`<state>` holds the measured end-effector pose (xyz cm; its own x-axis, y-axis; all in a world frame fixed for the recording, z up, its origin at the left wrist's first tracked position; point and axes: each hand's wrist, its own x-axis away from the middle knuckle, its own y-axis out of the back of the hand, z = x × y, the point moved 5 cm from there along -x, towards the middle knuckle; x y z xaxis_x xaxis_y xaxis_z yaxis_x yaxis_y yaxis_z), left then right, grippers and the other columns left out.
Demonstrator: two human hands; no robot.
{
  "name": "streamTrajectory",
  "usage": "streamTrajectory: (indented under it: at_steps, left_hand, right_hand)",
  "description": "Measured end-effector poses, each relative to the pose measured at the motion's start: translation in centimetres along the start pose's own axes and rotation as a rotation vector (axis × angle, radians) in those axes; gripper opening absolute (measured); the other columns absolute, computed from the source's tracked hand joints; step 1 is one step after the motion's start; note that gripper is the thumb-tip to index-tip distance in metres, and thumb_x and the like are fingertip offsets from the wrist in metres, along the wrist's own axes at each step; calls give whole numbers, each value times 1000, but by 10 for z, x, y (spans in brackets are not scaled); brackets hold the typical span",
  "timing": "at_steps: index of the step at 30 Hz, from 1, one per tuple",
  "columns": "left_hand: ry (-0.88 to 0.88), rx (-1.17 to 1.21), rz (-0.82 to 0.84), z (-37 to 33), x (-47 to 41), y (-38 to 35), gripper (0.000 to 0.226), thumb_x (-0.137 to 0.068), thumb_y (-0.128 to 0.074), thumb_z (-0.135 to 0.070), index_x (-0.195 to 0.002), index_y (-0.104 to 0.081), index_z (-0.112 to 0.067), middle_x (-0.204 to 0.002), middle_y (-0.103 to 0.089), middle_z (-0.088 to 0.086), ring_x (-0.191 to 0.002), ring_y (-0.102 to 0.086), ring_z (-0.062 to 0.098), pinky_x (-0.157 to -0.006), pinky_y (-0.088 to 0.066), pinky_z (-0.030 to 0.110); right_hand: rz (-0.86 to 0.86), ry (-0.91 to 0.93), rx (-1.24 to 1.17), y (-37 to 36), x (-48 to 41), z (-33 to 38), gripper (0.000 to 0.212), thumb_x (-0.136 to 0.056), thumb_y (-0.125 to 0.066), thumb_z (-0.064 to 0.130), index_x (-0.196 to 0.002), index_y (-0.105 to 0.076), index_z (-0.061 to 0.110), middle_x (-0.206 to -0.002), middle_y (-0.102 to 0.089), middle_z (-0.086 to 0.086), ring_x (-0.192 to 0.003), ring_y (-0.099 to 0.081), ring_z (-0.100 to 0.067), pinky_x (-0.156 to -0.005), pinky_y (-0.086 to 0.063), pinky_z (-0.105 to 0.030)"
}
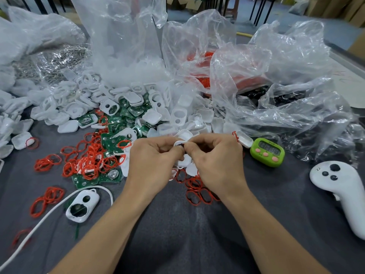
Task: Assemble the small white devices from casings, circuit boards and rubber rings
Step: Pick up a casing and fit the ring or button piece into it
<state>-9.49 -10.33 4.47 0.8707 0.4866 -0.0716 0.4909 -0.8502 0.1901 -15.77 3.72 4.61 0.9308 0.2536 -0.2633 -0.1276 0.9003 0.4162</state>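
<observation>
My left hand (152, 161) and my right hand (215, 159) meet at the table's middle, both pinching one small white casing (178, 144) with a dark opening. Fingers hide most of it. A heap of white casings (110, 99) lies behind the hands. Green circuit boards (116, 123) are mixed into the heap. Red rubber rings (90, 163) lie scattered to the left, and more red rings (197, 192) lie under my right wrist. One white casing with a board inside (83, 206) lies apart at the lower left.
Crumpled clear plastic bags (266, 76) fill the back and right of the grey table. A green timer (267, 152) sits right of my hands. A white controller (343, 190) lies at the right edge. A white cable (49, 212) runs across the lower left.
</observation>
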Motion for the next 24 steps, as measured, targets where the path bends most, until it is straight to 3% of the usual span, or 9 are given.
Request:
streamTrajectory:
  at_steps: [2,6,10,15,19,24]
  left_hand:
    - [-18,-49,46,-1,-1,0,34,-88,-69,-5,-83,-84,-35,-67,-75,7,-60,-69,32,-53,-55,42]
    - [-73,-107,27,-8,-1,0,45,-91,-67,-4,-76,-79,-45,-60,-73,-11,-52,-63,0,-51,-51,19]
    - [-71,-48,-54,-7,1,4,46,-91,-68,-4,-76,-80,-47,-66,-76,-10,-58,-72,10,-56,-62,29]
    - [-69,-26,-55,-6,3,0,27,-79,-67,-19,-77,-80,-42,-65,-76,-9,-61,-73,6,-56,-58,23]
    - [-39,32,-66,-3,3,-3,22,-74,-68,-19,-76,-82,-35,-65,-76,-7,-60,-73,7,-53,-54,18]
    - [-27,13,-66,0,1,0,25,-82,-75,-10,-81,-83,-34,-69,-77,-7,-67,-76,11,-64,-63,30]
  right_hand:
    - [10,17,30,2,-1,0,7,-86,-81,18,-83,-83,24,-71,-74,18,-68,-70,3,-62,-52,-11]
    - [17,30,-3,3,-2,1,7,-86,-80,17,-87,-82,24,-74,-75,18,-71,-71,4,-65,-51,-8]
    - [73,20,-66,1,-2,3,12,-89,-76,15,-92,-81,26,-79,-76,18,-76,-73,1,-70,-54,-12]
    - [75,-80,-131,0,-4,-3,15,-87,-76,12,-83,-81,26,-74,-76,15,-71,-72,-4,-64,-53,-15]
    - [42,-90,-128,0,-3,-3,16,-85,-77,10,-79,-80,25,-70,-75,15,-67,-71,-1,-60,-50,-11]
    - [9,-80,-140,0,-3,-1,12,-86,-77,11,-84,-81,23,-72,-76,16,-68,-71,0,-62,-50,-11]
